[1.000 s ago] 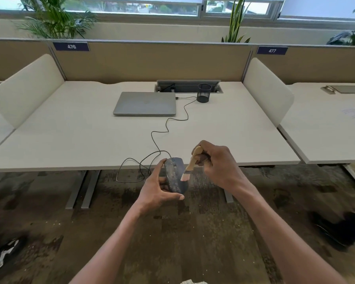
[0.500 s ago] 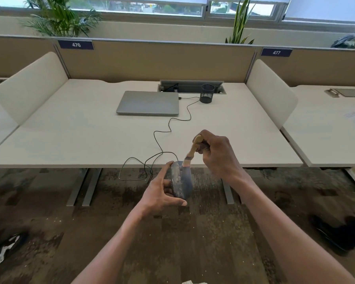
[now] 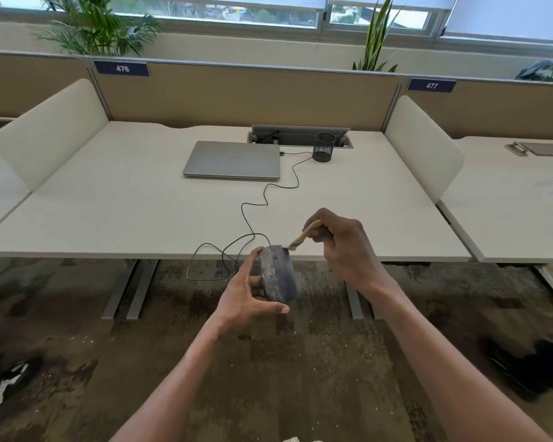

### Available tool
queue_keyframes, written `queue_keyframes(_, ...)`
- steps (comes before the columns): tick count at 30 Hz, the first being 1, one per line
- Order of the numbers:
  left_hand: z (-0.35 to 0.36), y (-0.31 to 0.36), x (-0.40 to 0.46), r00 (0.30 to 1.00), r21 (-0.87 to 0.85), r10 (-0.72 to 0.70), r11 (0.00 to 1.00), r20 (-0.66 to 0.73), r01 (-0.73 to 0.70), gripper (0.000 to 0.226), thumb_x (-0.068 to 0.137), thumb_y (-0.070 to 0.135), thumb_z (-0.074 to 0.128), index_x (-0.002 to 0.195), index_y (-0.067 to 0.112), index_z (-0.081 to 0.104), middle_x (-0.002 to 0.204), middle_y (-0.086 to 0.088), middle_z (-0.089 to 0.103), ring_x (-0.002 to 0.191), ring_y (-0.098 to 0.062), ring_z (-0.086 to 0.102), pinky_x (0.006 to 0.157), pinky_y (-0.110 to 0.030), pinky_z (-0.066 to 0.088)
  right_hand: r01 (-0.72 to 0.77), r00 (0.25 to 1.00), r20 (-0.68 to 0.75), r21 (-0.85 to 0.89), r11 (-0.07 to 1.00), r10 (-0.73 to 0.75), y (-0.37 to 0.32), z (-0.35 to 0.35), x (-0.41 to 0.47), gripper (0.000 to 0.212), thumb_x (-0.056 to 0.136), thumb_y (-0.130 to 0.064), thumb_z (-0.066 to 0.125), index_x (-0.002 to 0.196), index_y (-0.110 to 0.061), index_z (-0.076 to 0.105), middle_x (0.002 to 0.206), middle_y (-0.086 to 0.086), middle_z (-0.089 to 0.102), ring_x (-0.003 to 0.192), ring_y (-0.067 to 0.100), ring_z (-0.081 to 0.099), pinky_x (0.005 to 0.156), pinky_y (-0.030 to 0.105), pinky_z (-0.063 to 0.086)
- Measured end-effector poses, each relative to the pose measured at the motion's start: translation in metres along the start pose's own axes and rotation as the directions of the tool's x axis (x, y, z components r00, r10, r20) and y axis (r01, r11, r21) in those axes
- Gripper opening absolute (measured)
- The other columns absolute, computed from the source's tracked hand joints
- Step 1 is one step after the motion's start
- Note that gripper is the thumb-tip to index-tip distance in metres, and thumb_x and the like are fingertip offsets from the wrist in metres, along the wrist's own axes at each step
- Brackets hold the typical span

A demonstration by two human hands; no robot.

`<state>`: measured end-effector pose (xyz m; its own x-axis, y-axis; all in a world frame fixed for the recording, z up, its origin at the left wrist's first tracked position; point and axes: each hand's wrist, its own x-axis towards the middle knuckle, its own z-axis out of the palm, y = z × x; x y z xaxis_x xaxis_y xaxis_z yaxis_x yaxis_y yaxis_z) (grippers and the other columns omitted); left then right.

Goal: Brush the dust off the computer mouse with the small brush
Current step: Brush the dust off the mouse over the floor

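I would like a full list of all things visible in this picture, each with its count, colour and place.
computer mouse: one, dark grey, dusty, held in front of the desk edge
small brush: one, wooden handle, bristles at the mouse's far end
cable: one, black, from mouse to laptop
laptop: one, silver, closed, at desk rear
pen cup: one, black mesh, right of the laptop
desk: one, cream
number signs: two, blue, on the partition
plants: several, green, by the windows
left hand: grips the mouse
right hand: grips the brush
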<state>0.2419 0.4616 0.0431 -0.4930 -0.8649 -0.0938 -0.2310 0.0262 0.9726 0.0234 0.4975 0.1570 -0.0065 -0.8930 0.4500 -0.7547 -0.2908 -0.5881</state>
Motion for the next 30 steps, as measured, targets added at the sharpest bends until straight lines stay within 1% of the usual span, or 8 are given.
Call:
queue_keyframes(3,-0.006,-0.001,0.002,0.999,0.017,0.015,1.0,-0.038,-0.014,0.137,0.049,0.039,0.102,0.155,0.049,0.014,0.108,-0.001,0.078,0.097,-0.014,0.078,0.095,-0.036,0.058,-0.059,0.998,-0.009,0.06,0.996,0.06,0.003,-0.007,-0.002,0.045,0.082,0.022,0.044,0.096,-0.015,0.065,0.086,0.002,0.071,0.084,0.013,0.071,0.077,0.033,0.062)
queue_keyframes(8,-0.009,0.004,0.003,0.999,0.019,0.032,0.999,-0.025,-0.032,0.136,0.042,0.052,0.1,0.15,0.056,0.017,0.111,0.0,0.077,0.099,-0.013,0.077,0.087,-0.025,0.058,-0.04,0.993,-0.102,0.138,0.99,0.055,-0.003,-0.006,-0.005,0.036,0.086,0.022,0.049,0.099,-0.006,0.068,0.089,0.004,0.073,0.085,0.012,0.072,0.077,0.029,0.063)
queue_keyframes(12,-0.007,0.003,0.003,0.998,0.047,0.035,0.998,-0.055,-0.033,0.133,0.053,0.034,0.102,0.155,0.048,0.017,0.105,0.002,0.078,0.094,-0.011,0.078,0.086,-0.026,0.06,-0.07,0.996,-0.041,0.168,0.983,0.078,-0.005,-0.006,-0.013,0.037,0.084,0.024,0.048,0.098,-0.003,0.068,0.089,0.009,0.074,0.086,0.017,0.073,0.079,0.035,0.063)
queue_keyframes(16,-0.007,0.001,0.004,0.993,0.093,0.03,0.995,-0.111,-0.019,0.135,0.052,0.036,0.101,0.158,0.038,0.018,0.107,0.005,0.073,0.093,-0.006,0.075,0.08,-0.014,0.057,-0.04,0.999,0.017,0.155,0.987,0.037,-0.007,-0.01,-0.019,0.037,0.084,0.023,0.05,0.097,-0.006,0.068,0.088,0.008,0.074,0.085,0.017,0.074,0.079,0.036,0.064)
queue_keyframes(20,-0.008,0.002,0.009,0.993,0.077,0.023,0.997,-0.114,-0.014,0.137,0.052,0.035,0.101,0.159,0.036,0.017,0.102,0.009,0.073,0.09,-0.009,0.077,0.078,-0.017,0.058,0.085,0.996,-0.033,0.096,0.992,-0.082,-0.019,-0.007,-0.022,0.025,0.091,0.014,0.059,0.101,-0.006,0.07,0.086,0.003,0.073,0.081,0.011,0.071,0.072,0.025,0.061)
queue_keyframes(23,-0.007,0.001,0.01,0.992,0.064,0.021,0.998,-0.125,-0.013,0.136,0.052,0.032,0.103,0.158,0.037,0.018,0.101,0.009,0.076,0.088,-0.006,0.077,0.072,-0.015,0.059,0.149,0.989,0.006,0.058,0.987,-0.15,-0.026,-0.002,-0.029,0.025,0.089,0.012,0.061,0.102,-0.007,0.07,0.086,-0.007,0.068,0.082,0.005,0.066,0.07,0.008,0.051)
queue_keyframes(28,-0.008,-0.001,0.008,0.986,0.051,0.02,0.999,-0.164,-0.012,0.137,0.049,0.037,0.103,0.157,0.039,0.019,0.101,0.012,0.073,0.086,0.0,0.076,0.07,-0.011,0.057,0.165,0.983,0.08,0.014,0.986,-0.166,-0.027,-0.001,-0.043,0.031,0.086,0.012,0.06,0.103,-0.013,0.068,0.086,-0.014,0.062,0.077,-0.002,0.061,0.066,0.007,0.044)
queue_keyframes(30,-0.008,0.0,0.008,0.985,0.04,0.022,0.999,-0.17,-0.016,0.139,0.044,0.043,0.101,0.157,0.039,0.02,0.103,0.009,0.073,0.088,-0.001,0.077,0.079,-0.017,0.06,0.144,0.985,0.097,0.013,0.99,-0.144,-0.027,-0.001,-0.049,0.032,0.087,0.011,0.06,0.103,-0.016,0.067,0.085,-0.017,0.06,0.077,-0.008,0.059,0.065,0.006,0.041)
